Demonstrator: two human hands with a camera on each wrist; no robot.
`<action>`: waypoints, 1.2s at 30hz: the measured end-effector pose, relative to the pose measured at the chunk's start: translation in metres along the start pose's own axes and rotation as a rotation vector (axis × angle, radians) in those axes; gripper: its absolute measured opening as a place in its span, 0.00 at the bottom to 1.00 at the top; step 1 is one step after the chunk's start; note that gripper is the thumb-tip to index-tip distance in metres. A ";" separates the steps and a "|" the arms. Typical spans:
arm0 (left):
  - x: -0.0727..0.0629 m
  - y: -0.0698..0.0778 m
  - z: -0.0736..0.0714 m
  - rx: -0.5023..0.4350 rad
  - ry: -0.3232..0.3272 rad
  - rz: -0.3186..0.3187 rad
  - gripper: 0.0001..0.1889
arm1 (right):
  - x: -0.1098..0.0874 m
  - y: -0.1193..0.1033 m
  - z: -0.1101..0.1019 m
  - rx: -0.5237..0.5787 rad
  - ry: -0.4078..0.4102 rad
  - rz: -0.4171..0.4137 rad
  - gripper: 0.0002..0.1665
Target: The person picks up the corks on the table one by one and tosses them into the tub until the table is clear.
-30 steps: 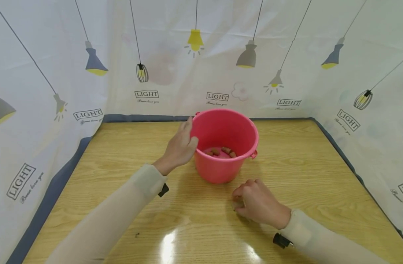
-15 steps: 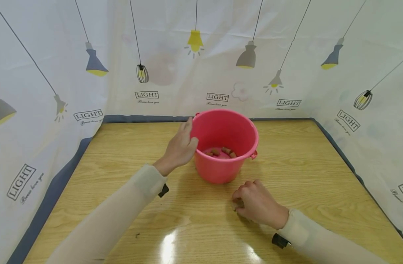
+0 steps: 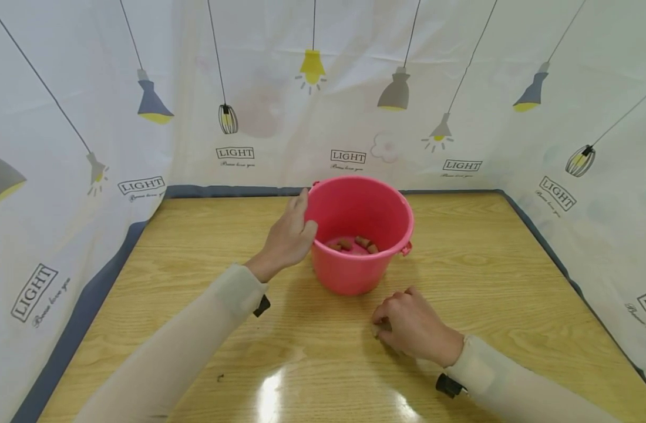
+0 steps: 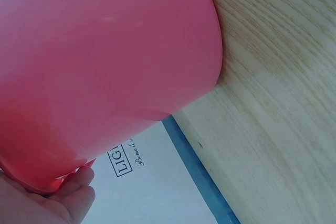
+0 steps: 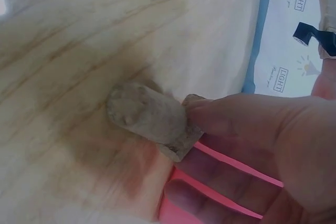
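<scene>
A pink plastic bucket (image 3: 349,273) stands upright on the wooden table. At its left side my left hand (image 3: 288,235) holds the rim, and in the left wrist view the fingers (image 4: 79,187) curl by the rim. Inside, several brown corks (image 3: 362,241) lie on the bottom. In front of the bucket, low over the table, is my right hand (image 3: 415,326). The right wrist view shows two cork-like pieces there: a pale cylinder (image 5: 147,111), and behind it a second piece (image 5: 181,142) pinched between thumb and fingers. The two pieces overlap in that view.
A white cloth (image 3: 281,158) printed with lamps and the word LIGHT hangs round the back and sides of the table (image 3: 207,317). Its blue border (image 3: 228,190) runs along the table's edge. One small dark speck (image 3: 220,378) lies at the front left.
The right wrist has shifted very slightly left while the hand stays at the same spot. My left hand and the bucket keep their places.
</scene>
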State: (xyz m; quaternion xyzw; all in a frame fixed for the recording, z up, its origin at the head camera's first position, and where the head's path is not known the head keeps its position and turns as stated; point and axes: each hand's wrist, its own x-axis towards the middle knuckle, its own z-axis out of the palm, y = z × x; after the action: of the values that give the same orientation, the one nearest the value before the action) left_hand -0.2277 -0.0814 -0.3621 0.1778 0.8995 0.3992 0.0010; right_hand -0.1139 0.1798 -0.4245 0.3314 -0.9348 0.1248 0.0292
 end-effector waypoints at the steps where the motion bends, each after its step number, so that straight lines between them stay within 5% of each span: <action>1: 0.000 0.000 0.000 0.001 -0.001 -0.001 0.39 | 0.000 0.000 0.000 0.001 0.012 -0.002 0.14; 11: -0.001 0.001 -0.001 0.026 0.007 0.006 0.39 | 0.000 0.001 -0.010 0.047 0.138 -0.044 0.09; 36: -0.001 0.001 0.000 0.022 0.002 0.004 0.39 | -0.002 -0.005 -0.044 0.128 0.280 0.046 0.06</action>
State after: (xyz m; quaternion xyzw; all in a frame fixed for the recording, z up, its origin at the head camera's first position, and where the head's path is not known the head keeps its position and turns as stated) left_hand -0.2268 -0.0811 -0.3610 0.1792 0.9034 0.3896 -0.0027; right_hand -0.1105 0.1890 -0.3811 0.2905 -0.9189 0.2299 0.1353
